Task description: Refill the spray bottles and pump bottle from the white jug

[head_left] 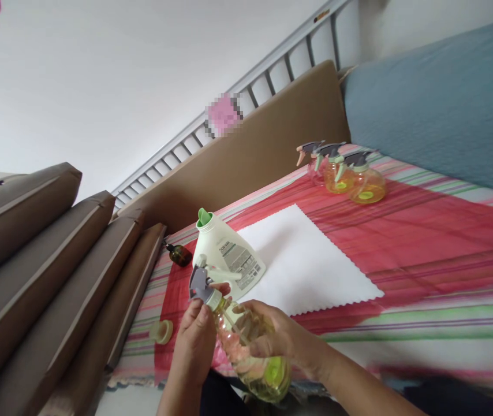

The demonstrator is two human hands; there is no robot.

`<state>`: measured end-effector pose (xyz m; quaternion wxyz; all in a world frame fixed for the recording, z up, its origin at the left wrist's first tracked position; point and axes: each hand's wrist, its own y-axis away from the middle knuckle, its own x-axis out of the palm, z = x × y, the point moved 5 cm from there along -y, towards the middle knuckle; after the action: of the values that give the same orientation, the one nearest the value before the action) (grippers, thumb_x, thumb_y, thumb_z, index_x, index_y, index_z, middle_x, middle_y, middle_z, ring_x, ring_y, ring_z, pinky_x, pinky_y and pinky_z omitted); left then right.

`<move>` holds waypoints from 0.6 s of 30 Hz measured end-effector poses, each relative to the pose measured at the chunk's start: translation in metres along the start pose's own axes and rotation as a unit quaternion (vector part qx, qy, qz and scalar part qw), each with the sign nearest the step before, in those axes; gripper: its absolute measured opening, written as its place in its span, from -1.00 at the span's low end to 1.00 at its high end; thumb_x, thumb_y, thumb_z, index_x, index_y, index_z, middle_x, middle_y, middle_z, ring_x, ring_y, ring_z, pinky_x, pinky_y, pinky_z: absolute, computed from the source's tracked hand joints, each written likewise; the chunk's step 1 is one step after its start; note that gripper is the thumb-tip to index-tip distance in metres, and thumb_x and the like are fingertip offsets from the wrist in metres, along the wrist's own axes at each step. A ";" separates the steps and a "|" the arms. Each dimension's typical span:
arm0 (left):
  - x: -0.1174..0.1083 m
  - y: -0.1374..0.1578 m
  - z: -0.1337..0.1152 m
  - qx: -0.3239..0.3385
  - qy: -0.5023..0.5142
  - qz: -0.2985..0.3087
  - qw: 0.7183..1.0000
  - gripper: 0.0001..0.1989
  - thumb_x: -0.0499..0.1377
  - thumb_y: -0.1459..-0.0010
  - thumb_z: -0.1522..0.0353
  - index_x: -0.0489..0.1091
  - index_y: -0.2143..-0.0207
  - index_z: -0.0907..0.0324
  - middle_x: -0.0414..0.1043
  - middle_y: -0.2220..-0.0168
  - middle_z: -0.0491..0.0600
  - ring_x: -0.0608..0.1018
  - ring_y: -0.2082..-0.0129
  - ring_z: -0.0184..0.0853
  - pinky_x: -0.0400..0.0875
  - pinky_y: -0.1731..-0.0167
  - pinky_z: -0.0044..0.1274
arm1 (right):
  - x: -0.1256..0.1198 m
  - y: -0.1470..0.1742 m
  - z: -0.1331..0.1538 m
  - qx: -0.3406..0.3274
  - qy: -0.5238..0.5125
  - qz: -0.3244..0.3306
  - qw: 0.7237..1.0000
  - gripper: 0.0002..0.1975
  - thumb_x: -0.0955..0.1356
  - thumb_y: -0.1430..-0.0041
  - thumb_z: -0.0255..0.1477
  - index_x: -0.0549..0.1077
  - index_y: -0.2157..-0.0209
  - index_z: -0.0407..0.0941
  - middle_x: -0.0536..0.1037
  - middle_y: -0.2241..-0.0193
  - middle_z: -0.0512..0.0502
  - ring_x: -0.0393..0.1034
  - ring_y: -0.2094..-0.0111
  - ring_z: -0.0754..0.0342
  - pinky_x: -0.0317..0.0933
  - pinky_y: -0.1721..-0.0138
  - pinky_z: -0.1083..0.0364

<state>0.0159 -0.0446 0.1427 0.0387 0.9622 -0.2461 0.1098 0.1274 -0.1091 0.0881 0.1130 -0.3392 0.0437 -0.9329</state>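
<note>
A clear yellowish spray bottle (253, 352) with a grey and pale green trigger head is tilted in front of me, its base low and to the right. My left hand (198, 326) has its fingers closed at the collar below the trigger head. Around the bottle's body my right hand (275, 335) is wrapped. Just behind the trigger head stands a white refill jug (229, 248) with a printed label and a green spout. An empty-looking pale cap (164, 331) lies left of my left hand.
A white scalloped sheet (311, 266) lies on red cloth (428, 242) over a striped cover. Several spray bottles (366, 185) with coloured liquid stand at the back right. A small dark bottle (179, 255) is beside the jug. Brown padded panels (68, 271) border the left.
</note>
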 end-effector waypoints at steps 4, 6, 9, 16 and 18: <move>0.011 0.001 -0.006 0.001 0.004 0.039 0.999 -0.56 0.27 0.10 0.17 0.43 0.16 0.21 0.47 0.16 0.14 0.44 0.06 -0.04 0.29 0.07 -0.29 | 0.001 0.001 0.006 -0.019 0.005 0.005 1.000 -0.44 0.49 0.24 -0.36 0.33 0.13 -0.11 0.46 0.27 -0.02 0.35 0.24 0.05 0.19 0.19 0.06; 0.015 0.000 -0.008 0.017 -0.006 0.039 0.999 -0.50 0.31 0.18 0.15 0.42 0.17 0.21 0.47 0.17 0.13 0.44 0.07 -0.02 0.30 0.07 -0.29 | 0.001 0.001 0.008 -0.025 0.017 -0.001 1.000 -0.43 0.49 0.23 -0.35 0.33 0.11 -0.09 0.46 0.25 -0.02 0.34 0.21 0.04 0.18 0.16 0.05; 0.009 -0.003 -0.008 0.050 -0.021 0.002 0.999 -0.54 0.34 0.22 0.18 0.44 0.24 0.20 0.50 0.23 0.09 0.49 0.14 -0.07 0.33 0.10 -0.32 | 0.000 0.001 0.007 -0.032 0.047 -0.019 0.998 -0.42 0.50 0.26 -0.38 0.33 0.11 -0.07 0.44 0.24 0.00 0.33 0.22 0.06 0.17 0.17 0.06; 0.005 -0.003 -0.009 0.015 -0.068 -0.008 0.998 -0.54 0.29 0.12 0.17 0.46 0.20 0.27 0.46 0.14 0.18 0.47 0.13 -0.05 0.33 0.11 -0.31 | 0.000 0.000 0.003 -0.024 0.016 0.004 1.000 -0.41 0.50 0.25 -0.37 0.30 0.11 -0.12 0.45 0.25 -0.04 0.34 0.22 0.03 0.18 0.17 0.05; 0.007 -0.001 -0.010 0.028 -0.069 -0.020 0.997 -0.45 0.30 0.19 0.11 0.44 0.15 0.23 0.44 0.09 0.18 0.46 0.11 -0.02 0.34 0.12 -0.29 | 0.001 0.000 0.004 -0.029 0.016 0.007 0.999 -0.41 0.49 0.25 -0.38 0.30 0.12 -0.12 0.45 0.24 -0.05 0.34 0.20 0.02 0.18 0.16 0.04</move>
<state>0.0208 -0.0454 0.1542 -0.0032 0.9728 -0.2262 0.0494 0.1297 -0.1094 0.0916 0.1085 -0.3273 0.0745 -0.9357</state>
